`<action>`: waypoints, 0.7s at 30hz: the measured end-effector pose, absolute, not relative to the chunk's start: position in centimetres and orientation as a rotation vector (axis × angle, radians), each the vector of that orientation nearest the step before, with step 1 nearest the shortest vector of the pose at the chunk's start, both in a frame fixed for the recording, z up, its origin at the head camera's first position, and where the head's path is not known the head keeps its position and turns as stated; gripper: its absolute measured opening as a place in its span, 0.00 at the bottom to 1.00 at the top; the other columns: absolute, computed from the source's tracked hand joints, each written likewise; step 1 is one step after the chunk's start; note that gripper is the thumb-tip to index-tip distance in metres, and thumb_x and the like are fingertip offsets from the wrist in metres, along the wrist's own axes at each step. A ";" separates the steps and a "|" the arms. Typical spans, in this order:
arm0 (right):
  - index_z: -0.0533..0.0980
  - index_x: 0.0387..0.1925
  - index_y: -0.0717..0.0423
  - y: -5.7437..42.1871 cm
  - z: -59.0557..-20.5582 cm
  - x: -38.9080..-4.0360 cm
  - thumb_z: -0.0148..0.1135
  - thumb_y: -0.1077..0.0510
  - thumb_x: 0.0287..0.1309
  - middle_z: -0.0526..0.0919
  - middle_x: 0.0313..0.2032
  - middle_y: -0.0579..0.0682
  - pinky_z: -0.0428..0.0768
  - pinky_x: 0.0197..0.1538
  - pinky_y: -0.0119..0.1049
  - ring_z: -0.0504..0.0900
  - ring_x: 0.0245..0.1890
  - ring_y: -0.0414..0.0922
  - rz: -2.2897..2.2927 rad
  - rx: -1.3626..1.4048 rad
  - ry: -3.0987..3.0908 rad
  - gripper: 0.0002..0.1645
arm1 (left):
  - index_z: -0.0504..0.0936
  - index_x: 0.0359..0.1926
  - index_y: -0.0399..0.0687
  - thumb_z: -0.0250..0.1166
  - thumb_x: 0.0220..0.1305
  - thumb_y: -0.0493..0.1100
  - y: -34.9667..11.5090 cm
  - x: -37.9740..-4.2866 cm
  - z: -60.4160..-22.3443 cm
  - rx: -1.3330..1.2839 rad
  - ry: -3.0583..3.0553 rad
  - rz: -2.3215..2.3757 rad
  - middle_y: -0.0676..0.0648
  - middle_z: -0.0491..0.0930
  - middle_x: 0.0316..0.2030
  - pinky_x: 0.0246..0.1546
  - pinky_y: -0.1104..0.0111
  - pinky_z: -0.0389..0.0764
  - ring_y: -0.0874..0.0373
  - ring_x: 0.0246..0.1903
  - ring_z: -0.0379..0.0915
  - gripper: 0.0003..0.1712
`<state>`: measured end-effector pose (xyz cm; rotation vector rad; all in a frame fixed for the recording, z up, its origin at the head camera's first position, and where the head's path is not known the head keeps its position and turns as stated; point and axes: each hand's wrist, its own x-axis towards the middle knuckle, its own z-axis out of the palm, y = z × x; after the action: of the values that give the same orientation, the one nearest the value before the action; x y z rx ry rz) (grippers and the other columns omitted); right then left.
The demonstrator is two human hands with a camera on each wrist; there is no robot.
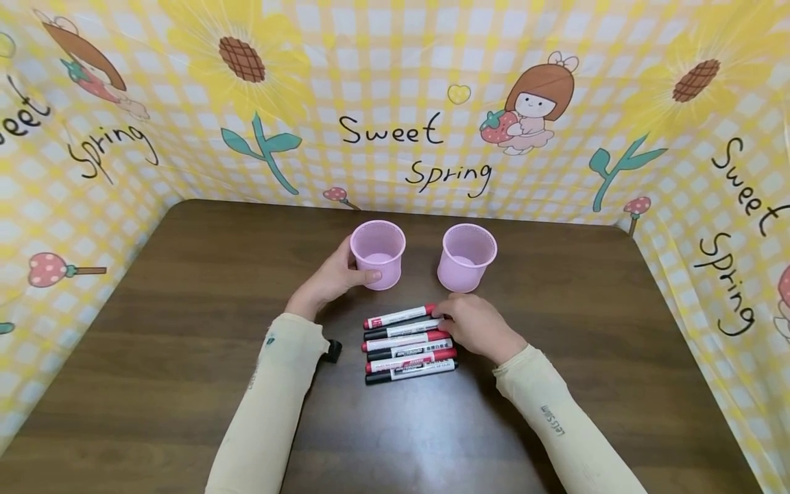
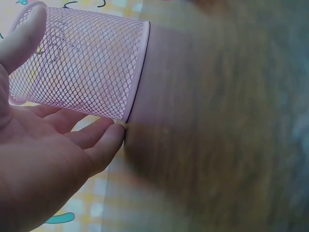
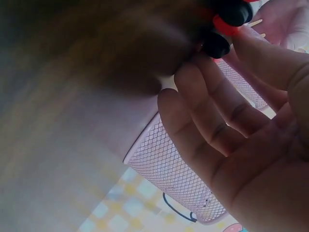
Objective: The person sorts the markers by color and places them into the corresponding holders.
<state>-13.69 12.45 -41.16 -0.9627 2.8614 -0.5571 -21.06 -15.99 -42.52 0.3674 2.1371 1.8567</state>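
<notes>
In the head view my left hand [image 1: 333, 273] holds a pink mesh pen holder [image 1: 387, 273], thumb in front and fingers around the far side. The left wrist view shows the thumb [image 2: 29, 38] along the mesh holder [image 2: 91, 63]. A row of whiteboard markers [image 1: 410, 346], red and black by turns, lies on the table. At the row's right end my right hand [image 1: 478, 326] pinches a black marker [image 1: 404, 329], second from the far side. In the right wrist view its black end [image 3: 216, 45] shows between thumb and fingers; the fingertip contact is partly hidden.
A second pink mesh holder [image 1: 461, 271] stands upright just beyond my right hand. The brown wooden table [image 1: 185, 398] ends at a yellow checked cloth [image 1: 395, 89] at the back and sides.
</notes>
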 end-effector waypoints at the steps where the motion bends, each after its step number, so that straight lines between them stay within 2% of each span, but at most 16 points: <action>1: 0.86 0.41 0.57 12.4 -41.2 -13.7 0.69 0.66 0.57 0.82 0.33 0.50 0.79 0.40 0.44 0.80 0.33 0.49 -0.550 -0.959 2.857 0.09 | 0.50 0.77 0.41 0.72 0.59 0.30 -16.0 -21.1 -42.7 0.373 2.122 1.873 0.33 0.63 0.68 0.65 0.49 0.62 0.38 0.66 0.59 0.52; 7: 0.86 0.40 0.54 12.4 -41.3 -13.7 0.71 0.66 0.55 0.79 0.31 0.50 0.77 0.36 0.43 0.78 0.31 0.49 -0.516 -0.973 2.853 0.10 | 0.51 0.77 0.42 0.73 0.58 0.29 -15.7 -21.2 -43.3 0.373 2.129 1.884 0.33 0.63 0.68 0.64 0.49 0.63 0.39 0.64 0.61 0.53; 15: 0.83 0.40 0.58 12.9 -41.2 -13.9 0.70 0.67 0.57 0.81 0.35 0.49 0.79 0.45 0.46 0.80 0.36 0.50 -0.596 -0.931 2.829 0.08 | 0.52 0.76 0.42 0.74 0.58 0.31 -15.6 -21.2 -43.2 0.350 2.193 1.845 0.35 0.65 0.67 0.65 0.50 0.63 0.41 0.64 0.62 0.52; 21: 0.83 0.38 0.60 13.3 -41.4 -14.2 0.68 0.68 0.57 0.83 0.33 0.47 0.79 0.46 0.46 0.80 0.35 0.49 -0.700 -0.937 2.808 0.07 | 0.52 0.75 0.41 0.74 0.58 0.32 -15.7 -21.1 -43.5 0.306 2.224 1.832 0.35 0.66 0.67 0.63 0.51 0.66 0.43 0.63 0.64 0.52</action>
<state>-14.19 13.32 -41.41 -0.9369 2.8078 -0.7001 -21.07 -15.75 -43.51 0.3064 2.2243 1.8324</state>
